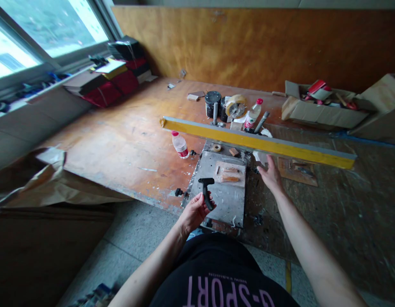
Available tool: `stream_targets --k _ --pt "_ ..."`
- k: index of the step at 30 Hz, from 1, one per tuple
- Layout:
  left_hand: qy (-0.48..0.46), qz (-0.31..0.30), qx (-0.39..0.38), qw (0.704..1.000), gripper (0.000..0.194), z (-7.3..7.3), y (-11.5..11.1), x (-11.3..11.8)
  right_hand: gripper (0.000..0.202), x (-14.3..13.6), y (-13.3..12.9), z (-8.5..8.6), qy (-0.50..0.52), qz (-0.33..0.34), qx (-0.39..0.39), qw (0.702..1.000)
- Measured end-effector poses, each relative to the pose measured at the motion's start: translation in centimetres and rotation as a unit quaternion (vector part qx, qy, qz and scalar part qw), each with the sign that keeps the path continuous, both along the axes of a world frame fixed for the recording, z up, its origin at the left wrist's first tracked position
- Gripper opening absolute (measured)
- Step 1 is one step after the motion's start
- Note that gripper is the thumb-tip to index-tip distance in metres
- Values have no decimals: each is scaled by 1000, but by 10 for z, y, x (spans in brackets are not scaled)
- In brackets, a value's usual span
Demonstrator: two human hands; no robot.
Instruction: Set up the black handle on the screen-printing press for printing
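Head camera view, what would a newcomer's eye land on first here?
Most likely the long yellow bar, slanting across the workbench beyond the metal plate. Next, perhaps, the black curved part in the left hand. Red-capped bottles also catch the eye: one on the near side of the bar, another just behind it.

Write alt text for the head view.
A person's left hand holds a curved black T-topped handle above a grey metal plate on a wooden workbench; the right hand is at a translucent white item, contact unclear. A long yellow-and-grey bar crosses behind the plate.
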State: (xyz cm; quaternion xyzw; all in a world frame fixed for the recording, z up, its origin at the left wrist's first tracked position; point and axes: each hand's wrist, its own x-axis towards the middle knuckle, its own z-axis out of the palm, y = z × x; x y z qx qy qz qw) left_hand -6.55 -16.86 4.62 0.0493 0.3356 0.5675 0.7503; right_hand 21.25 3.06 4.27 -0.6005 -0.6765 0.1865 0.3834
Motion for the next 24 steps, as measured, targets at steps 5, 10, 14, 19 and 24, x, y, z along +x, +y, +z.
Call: stream_targets --k 5,10,14,19,24 --pt "6 -12 13 1000 41 0 4 8 45 -27 -53 0 71 75 -47 994" --pt "8 -29 11 999 41 1 7 15 28 -68 -118 25 108 156 -84 978" --pt "18 -32 35 999 32 1 12 22 24 -93 -146 45 58 220 -61 972" --pt "48 -27 34 998 30 -3 20 33 22 -105 -149 36 -10 216 -15 976" --pt "128 -53 -36 990 46 -4 21 31 24 -92 -108 13 -81 209 33 974"
